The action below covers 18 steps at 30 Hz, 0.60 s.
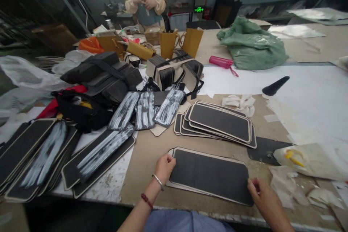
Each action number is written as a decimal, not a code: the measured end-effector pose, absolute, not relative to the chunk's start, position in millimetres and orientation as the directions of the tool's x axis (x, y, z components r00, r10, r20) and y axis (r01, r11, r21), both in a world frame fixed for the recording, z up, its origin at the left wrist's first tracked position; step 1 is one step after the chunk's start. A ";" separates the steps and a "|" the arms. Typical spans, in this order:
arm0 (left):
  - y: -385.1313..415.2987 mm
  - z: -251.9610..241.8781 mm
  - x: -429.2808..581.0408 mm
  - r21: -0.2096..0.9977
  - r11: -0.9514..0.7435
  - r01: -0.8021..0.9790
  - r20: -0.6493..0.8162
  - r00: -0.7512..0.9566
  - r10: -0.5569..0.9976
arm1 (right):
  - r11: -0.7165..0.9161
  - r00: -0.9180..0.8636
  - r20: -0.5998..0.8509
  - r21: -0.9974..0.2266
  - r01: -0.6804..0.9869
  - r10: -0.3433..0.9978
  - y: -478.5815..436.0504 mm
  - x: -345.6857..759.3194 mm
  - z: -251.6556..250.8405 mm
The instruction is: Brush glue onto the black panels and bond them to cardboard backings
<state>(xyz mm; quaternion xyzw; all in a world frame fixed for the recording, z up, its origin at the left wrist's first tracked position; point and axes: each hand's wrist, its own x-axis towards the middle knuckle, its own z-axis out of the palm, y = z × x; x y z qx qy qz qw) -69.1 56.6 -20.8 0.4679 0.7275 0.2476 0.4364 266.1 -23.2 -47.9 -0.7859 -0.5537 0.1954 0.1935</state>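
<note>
Directly in front of me lies a black rectangular panel (209,175) with rounded corners and a pale border, on top of at least one similar panel. My left hand (165,168) pinches its upper left corner between thumb and fingers. At the right end, my right hand (262,194) has thumb and forefinger closed on the panel's edge. Just beyond is a loose stack of matching panels (220,121), fanned unevenly. To the left, several dark strips smeared with white, such as this strip (106,152), rest on or beside more panels.
Bundled black pieces (165,69) and mustard boxes (168,45) stand farther back. A green plastic bag (252,45) and a pink pouch (220,61) lie at back right. Right of me are a glue-stained plastic container (312,159) and crumpled scraps (285,185). Another person (146,3) stands across the table.
</note>
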 end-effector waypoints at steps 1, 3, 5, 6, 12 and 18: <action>56.1 -21.7 -68.4 0.759 0.438 0.481 -0.402 -0.183 0.897 | -0.318 0.312 -0.100 -0.514 0.797 0.945 -22.3 267.0 -48.4; 55.2 -22.5 -67.2 0.742 0.434 0.511 -0.399 -0.185 0.898 | -0.329 0.313 -0.118 -0.501 0.800 0.942 -20.5 267.4 -46.8; 54.6 -22.5 -66.5 0.726 0.429 0.537 -0.393 -0.187 0.900 | -0.338 0.317 -0.128 -0.486 0.806 0.940 -18.7 265.2 -42.4; 54.5 -22.4 -66.4 0.719 0.425 0.550 -0.389 -0.189 0.902 | -0.343 0.320 -0.131 -0.479 0.808 0.938 -17.8 263.1 -39.8; 51.6 -24.6 -68.4 0.673 0.409 0.616 -0.374 -0.194 0.907 | -0.361 0.322 -0.164 -0.425 0.830 0.932 -15.9 251.9 -36.9; 57.7 -30.2 -62.0 0.656 0.392 0.645 -0.397 -0.146 0.906 | -0.381 0.332 -0.205 -0.288 0.879 0.921 -26.7 259.0 -39.9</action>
